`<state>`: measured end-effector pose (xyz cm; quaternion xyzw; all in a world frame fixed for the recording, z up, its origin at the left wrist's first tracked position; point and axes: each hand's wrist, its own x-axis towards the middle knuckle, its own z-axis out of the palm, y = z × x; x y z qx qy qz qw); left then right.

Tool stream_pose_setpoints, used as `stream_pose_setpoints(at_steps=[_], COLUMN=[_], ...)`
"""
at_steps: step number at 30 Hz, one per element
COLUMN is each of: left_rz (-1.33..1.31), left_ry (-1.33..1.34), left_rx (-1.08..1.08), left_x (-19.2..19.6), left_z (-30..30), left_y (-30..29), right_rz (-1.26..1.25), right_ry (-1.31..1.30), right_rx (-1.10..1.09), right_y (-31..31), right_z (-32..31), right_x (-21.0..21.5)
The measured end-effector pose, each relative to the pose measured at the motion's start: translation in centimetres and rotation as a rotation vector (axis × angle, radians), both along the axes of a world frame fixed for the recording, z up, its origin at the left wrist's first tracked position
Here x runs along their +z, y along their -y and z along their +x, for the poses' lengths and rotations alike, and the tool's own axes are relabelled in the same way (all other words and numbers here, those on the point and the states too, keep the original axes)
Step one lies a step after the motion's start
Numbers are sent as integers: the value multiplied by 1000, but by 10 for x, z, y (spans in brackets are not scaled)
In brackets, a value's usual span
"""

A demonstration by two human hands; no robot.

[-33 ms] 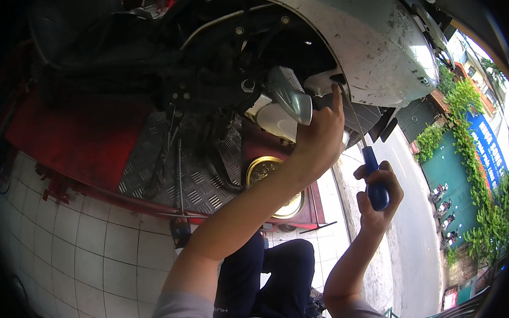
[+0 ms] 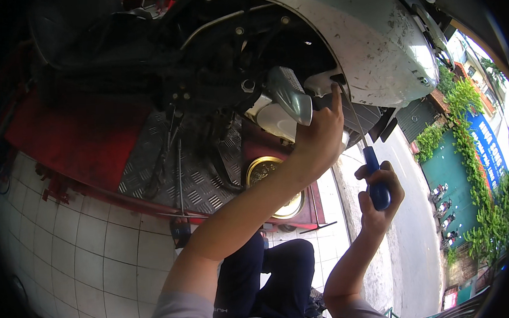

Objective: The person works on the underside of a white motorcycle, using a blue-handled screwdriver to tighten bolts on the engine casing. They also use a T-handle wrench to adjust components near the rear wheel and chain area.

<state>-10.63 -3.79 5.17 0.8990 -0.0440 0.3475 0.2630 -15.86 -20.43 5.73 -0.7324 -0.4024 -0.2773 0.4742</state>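
My right hand [image 2: 389, 187] is wrapped round the blue handle of a screwdriver [image 2: 378, 194]. Its long thin shaft slants up to the lower edge of a scratched silver-grey body panel [image 2: 369, 43] on a motorbike. My left hand [image 2: 320, 133] reaches up from the lower left, its index finger stretched to a small dark gap by that edge, close to the shaft's end. The other left fingers are bent and partly hidden. Whether the screwdriver's tip sits inside the gap cannot be made out. Just above the left knuckles juts a silver, ribbed footrest-like part [image 2: 291, 96].
The motorbike stands over a red lift platform [image 2: 81, 139] with a patterned metal plate [image 2: 195, 188]. A round golden tray [image 2: 264, 163] lies on it behind my left forearm. White floor tiles [image 2: 86, 248] spread at the left; a road [image 2: 409, 197] runs at the right.
The screwdriver's handle and my right hand have shifted very slightly to the right. My left hand and the motorbike hold still.
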Motion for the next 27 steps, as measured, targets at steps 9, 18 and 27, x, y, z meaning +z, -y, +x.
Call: stream_pose_setpoints(at_steps=[9,18,27], left_rz=[-99,-1309,-1576], left_ry=[-9,-28,-221], left_rx=[-70,-1254,-1469], left_x=[-7,-26,-9], left_z=[-1,-12,-32], left_y=[-4,36,36], right_rz=[-18,405,283], right_ry=[34,-162,-147], right_rx=[-14,4,156], right_y=[13,-19,-6], right_z=[13,-4,-18], right_x=[2,3,17])
